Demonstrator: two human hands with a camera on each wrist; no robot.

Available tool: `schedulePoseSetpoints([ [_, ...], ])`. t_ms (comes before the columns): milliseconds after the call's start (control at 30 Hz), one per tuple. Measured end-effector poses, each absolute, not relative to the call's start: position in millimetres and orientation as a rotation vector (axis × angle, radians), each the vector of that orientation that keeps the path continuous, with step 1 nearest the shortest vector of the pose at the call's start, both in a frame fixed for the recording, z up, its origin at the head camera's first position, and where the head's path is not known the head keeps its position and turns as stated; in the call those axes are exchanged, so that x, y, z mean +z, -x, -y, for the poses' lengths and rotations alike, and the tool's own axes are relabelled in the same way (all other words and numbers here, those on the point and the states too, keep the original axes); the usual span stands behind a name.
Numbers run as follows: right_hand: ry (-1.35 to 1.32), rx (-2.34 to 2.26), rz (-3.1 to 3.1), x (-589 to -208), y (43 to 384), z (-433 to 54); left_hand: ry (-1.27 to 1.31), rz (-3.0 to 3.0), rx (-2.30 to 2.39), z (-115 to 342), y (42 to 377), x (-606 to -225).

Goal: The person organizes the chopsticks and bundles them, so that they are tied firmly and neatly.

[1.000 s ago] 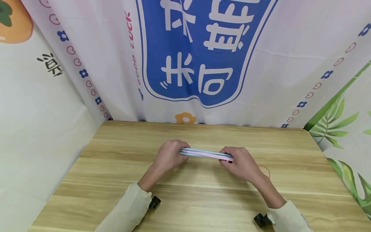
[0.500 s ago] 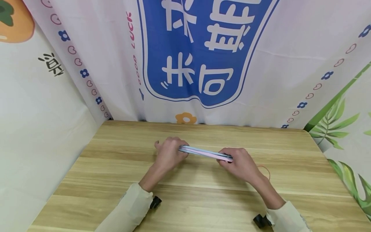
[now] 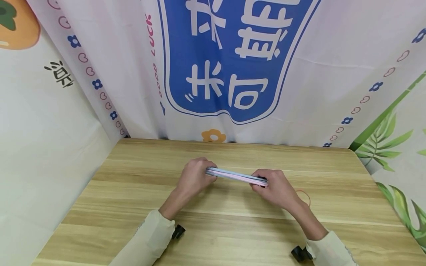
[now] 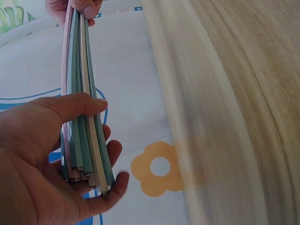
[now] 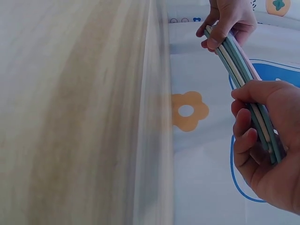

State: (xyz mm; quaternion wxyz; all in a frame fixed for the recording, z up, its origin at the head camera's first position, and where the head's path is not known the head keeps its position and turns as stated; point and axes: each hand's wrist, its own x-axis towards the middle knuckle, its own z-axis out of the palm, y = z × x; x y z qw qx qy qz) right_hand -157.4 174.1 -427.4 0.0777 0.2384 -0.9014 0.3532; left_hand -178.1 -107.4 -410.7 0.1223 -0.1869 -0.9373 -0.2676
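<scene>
A bundle of slim pastel pencils (image 3: 234, 176), in blue-green, pink and cream, spans both hands above the wooden table. Its left end is gripped by my left hand (image 3: 196, 175). In the left wrist view, that thumb (image 4: 86, 104) lies across the pencils, with the fingers curled around behind and their blunt ends at uneven lengths. My right hand (image 3: 276, 186) holds the other end between thumb and curled fingers. The right wrist view shows that end of the bundle (image 5: 265, 124) partly hidden in the palm. The bundle slopes slightly down to the right in the head view.
A thin orange-red loop (image 3: 308, 197), like a rubber band, lies on the table (image 3: 233, 232) beside the right wrist and is partly hidden by it. A printed cloth (image 3: 133, 74) hangs behind the table's far edge. Small black devices (image 3: 178, 232) sit at both cuffs.
A left-hand finger stuck out half a second ago and is now tucked in. The left end of the bundle has risen slightly since one second ago. Both hands keep their hold.
</scene>
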Motion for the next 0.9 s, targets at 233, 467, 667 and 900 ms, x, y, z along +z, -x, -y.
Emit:
schedulePoseSetpoints([
  [233, -0.684, 1.040, 2.686, -427.3, 156.5, -174.2, 0.606, 2.725, -0.683, 101.0, 172.3, -407.0],
  [467, -0.624, 1.124, 2.700, -422.7, 156.2, -176.2, 0.692, 2.675, -0.485, 94.9, 166.0, -407.7],
  [667, -0.619, 1.092, 2.695, -419.5, 156.8, -178.8, 0.629, 2.694, -0.442, 93.6, 164.9, -405.9],
  [900, -0.510, 0.971, 2.675, -417.5, 156.6, -178.4, 0.522, 2.689, -0.498, 92.7, 164.6, -405.4],
])
